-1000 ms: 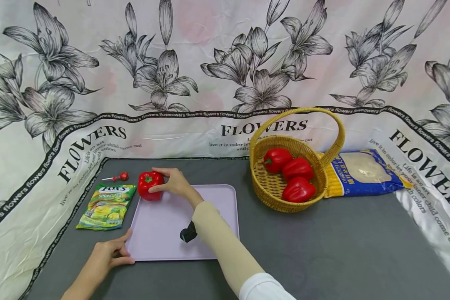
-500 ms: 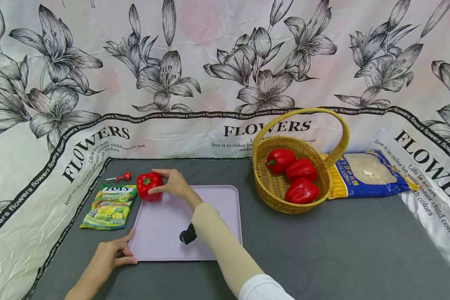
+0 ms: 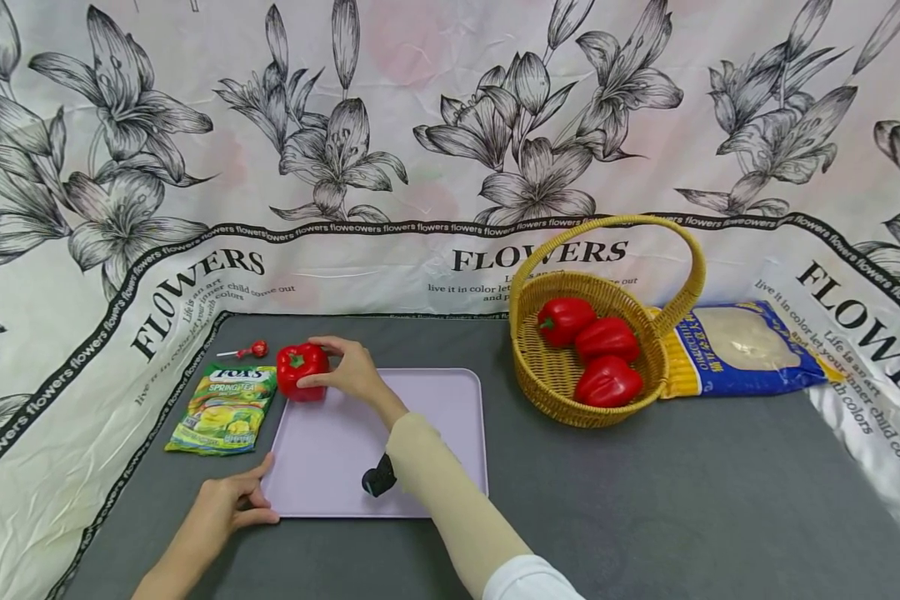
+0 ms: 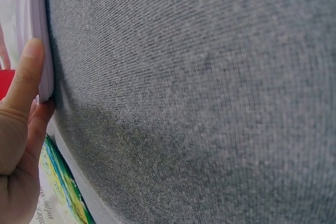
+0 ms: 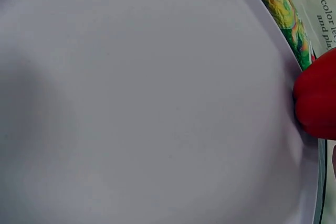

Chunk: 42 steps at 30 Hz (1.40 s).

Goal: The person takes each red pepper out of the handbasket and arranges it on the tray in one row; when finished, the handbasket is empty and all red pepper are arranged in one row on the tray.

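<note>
In the head view, a red bell pepper (image 3: 302, 372) stands upright, green stem up, at the far left corner of a lilac tray (image 3: 330, 483). My right hand (image 3: 352, 371) holds the pepper from its right side, thumb in front and fingers behind. Only part of the pepper (image 5: 317, 98) shows in the right wrist view, at the tray's corner. My left hand (image 3: 225, 508) pinches the tray's near left corner. In the left wrist view, the left thumb (image 4: 29, 72) presses along the tray's rim (image 4: 44, 51), with a finger at the corner.
Left of the tray lie a green Fox's candy bag (image 3: 225, 410) and a red lollipop (image 3: 258, 348). To the right, a yellow wicker basket (image 3: 534, 367) with a tall handle holds several red peppers (image 3: 607, 337). A blue and yellow bag (image 3: 750, 350) lies behind it.
My right hand has shifted slightly left with the bell pepper, closer to the candy bag and lollipop. My left hand stays at the tray corner. The head view has turned a little left.
</note>
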Available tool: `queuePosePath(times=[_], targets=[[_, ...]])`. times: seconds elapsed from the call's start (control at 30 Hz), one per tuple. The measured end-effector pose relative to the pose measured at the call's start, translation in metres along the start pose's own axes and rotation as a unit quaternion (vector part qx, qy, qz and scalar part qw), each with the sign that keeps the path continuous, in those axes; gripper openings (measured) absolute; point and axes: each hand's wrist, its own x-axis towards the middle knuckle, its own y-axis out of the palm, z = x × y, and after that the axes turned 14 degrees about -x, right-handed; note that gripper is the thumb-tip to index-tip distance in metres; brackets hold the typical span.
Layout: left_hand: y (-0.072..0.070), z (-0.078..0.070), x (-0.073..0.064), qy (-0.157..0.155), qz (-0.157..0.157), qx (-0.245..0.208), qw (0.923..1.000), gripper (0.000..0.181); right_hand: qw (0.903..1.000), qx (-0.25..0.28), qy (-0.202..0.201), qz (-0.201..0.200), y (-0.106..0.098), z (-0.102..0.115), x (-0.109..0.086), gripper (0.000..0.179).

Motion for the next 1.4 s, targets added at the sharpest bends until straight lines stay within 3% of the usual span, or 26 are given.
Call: queuePosePath(times=[0.2, 0.43, 0.73, 0.8, 1.03, 1.33, 1.4], targets=[[0.001, 0.001, -0.001, -0.009, 0.009, -0.003, 0.9999, 0.028, 0.9996, -0.015, -0.008, 0.024, -0.002, -0.001, -0.003, 0.065], [0.002, 0.005, 0.001, 0.038, -0.010, -0.006, 0.9992, 0.025, 0.9986, 0.009, -0.011, 0.052, -0.008, -0.001, -0.005, 0.072], [0.002, 0.000, 0.007, 0.010, 0.009, -0.005, 0.9999, 0.021, 0.9966, 0.036, -0.033, 0.067, -0.034, -0.011, -0.016, 0.069], [0.001, -0.001, 0.005, 0.005, 0.008, -0.005, 0.9999, 0.037, 0.9957, 0.034, -0.039, 0.077, -0.039, -0.014, -0.022, 0.069], [0.001, 0.001, -0.002, 0.026, -0.008, -0.008, 0.9996, 0.022, 0.9880, 0.071, -0.067, 0.119, -0.065, -0.026, -0.045, 0.065], [0.002, 0.001, -0.001, 0.039, -0.011, -0.019, 0.9990, 0.023, 0.9778, 0.107, -0.096, 0.152, -0.110, -0.041, -0.092, 0.062], [0.003, 0.001, -0.002, 0.040, -0.013, -0.022, 0.9989, 0.034, 0.9771, 0.103, -0.106, 0.153, -0.120, -0.043, -0.103, 0.062]])
